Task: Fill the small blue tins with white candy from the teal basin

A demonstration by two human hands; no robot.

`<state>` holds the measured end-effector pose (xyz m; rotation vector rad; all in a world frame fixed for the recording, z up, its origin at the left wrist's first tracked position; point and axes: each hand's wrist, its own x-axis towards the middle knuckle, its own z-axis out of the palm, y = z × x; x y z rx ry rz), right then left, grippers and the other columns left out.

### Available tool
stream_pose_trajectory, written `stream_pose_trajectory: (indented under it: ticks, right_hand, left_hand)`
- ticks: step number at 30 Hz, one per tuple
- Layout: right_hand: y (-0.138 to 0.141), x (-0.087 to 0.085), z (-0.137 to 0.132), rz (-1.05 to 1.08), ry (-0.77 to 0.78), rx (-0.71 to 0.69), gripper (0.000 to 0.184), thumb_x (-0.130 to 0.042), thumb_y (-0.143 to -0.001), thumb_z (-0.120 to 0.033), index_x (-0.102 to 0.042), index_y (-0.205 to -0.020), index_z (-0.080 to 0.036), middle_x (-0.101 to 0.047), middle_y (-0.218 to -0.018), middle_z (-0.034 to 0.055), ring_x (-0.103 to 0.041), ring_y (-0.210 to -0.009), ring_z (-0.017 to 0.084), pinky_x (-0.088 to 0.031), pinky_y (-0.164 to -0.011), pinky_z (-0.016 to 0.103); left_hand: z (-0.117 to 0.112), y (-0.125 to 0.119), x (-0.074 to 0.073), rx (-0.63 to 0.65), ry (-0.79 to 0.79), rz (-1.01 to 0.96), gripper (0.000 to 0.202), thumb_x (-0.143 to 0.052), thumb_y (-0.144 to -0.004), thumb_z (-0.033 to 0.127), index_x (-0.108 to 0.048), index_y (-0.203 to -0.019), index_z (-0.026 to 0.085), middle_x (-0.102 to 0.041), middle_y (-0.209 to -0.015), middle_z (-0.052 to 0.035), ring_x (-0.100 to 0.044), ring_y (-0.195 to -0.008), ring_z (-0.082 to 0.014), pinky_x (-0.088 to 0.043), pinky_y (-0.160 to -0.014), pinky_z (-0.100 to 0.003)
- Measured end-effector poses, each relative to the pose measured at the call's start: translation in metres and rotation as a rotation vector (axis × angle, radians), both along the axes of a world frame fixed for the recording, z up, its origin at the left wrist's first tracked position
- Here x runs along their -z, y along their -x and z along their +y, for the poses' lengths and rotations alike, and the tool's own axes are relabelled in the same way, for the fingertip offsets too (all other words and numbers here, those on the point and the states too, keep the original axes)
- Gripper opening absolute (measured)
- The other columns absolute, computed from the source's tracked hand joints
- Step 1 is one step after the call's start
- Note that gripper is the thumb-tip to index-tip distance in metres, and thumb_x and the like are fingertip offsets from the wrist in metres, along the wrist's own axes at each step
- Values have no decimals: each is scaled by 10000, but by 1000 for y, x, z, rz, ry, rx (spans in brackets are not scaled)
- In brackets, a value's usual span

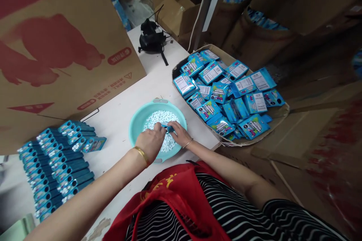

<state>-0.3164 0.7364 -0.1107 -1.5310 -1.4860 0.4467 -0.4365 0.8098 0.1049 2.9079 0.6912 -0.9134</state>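
A teal plastic basin point(138, 120) of small white pellets point(161, 118) sits on the white table in front of me. Both hands are over it. My right hand point(179, 133) grips a small blue packet point(169, 128) at the pellets. My left hand point(152, 141), with a gold bangle on the wrist, is closed in a pinch at the packet's left end, touching it. What its fingertips hold is too small to make out.
A shallow cardboard tray point(279, 113) heaped with blue packets point(226, 94) lies at the right. Rows of filled blue packets point(56, 165) lie at the left on the table point(121, 98). A large printed carton point(62, 52) stands behind them. A black strap device point(152, 39) rests farther back.
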Motion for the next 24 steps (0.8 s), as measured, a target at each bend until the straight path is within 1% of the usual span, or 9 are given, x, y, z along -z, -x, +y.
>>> stream_pose_trajectory:
  ticks: [4,7,9,13,16,19,21,23,24]
  right_hand:
    - [-2,-1,-1,64,18,22,401,-466,-813,-98,-480,-1203,-191,-552,-1153,120,-516,-1139,240,-442,-1007,450]
    - [-7,-8,-2,112,8,35,372,-488,-826,-128,-486,-1194,-186,-563,-1142,121,-538,-1112,238,-458,-971,429]
    - [-8,-15,-4,150,-4,20,338,-510,-846,-165,-491,-1183,-187,-573,-1129,117,-554,-1085,232,-468,-947,415]
    - [3,-33,-4,212,0,-87,300,-553,-863,-230,-512,-1158,-186,-604,-1085,100,-584,-1030,217,-488,-911,392]
    - [20,-43,0,220,23,-184,338,-572,-864,-267,-514,-1193,-210,-629,-1091,85,-609,-1031,226,-509,-903,399]
    - [22,-53,9,177,31,-221,439,-615,-850,-340,-487,-1265,-274,-604,-1214,86,-585,-1137,260,-491,-973,412]
    - [2,-64,15,96,15,-95,467,-614,-847,-398,-476,-1284,-310,-567,-1277,93,-542,-1200,282,-452,-1023,418]
    - [-32,-76,17,-32,-9,186,442,-560,-864,-455,-492,-1267,-288,-572,-1246,129,-535,-1182,306,-429,-1019,456]
    - [-53,-81,16,-106,6,346,455,-538,-867,-472,-499,-1258,-242,-572,-1227,162,-523,-1178,326,-407,-1021,491]
  left_hand:
    - [23,21,0,-55,11,-143,279,-385,-874,94,-522,-1101,183,-583,-1024,-86,-628,-706,-180,-458,-550,-283]
    - [51,42,17,-163,99,-427,121,-528,-863,267,-522,-959,193,-589,-884,-38,-587,-681,-164,-448,-576,-281]
    - [62,53,35,-226,216,-658,222,-595,-832,362,-507,-950,196,-567,-840,-16,-554,-666,-141,-455,-603,-277]
    - [53,65,73,-270,451,-912,538,-678,-764,451,-446,-1182,206,-556,-1015,-47,-536,-693,-116,-477,-643,-271]
    - [42,72,87,-227,493,-945,329,-613,-833,399,-513,-1071,196,-563,-975,-50,-554,-820,-152,-475,-729,-289]
    - [44,90,89,-266,473,-942,213,-564,-871,374,-552,-987,196,-559,-884,-29,-547,-808,-152,-463,-720,-280]
    - [54,112,88,-334,403,-989,250,-593,-847,398,-564,-994,197,-562,-870,-24,-540,-785,-151,-458,-707,-278]
    - [66,140,91,-437,267,-1044,276,-612,-822,427,-570,-959,191,-551,-825,-16,-520,-743,-150,-447,-681,-278]
    - [72,157,93,-503,183,-1052,285,-614,-813,441,-567,-936,189,-539,-800,-12,-503,-720,-149,-441,-669,-279]
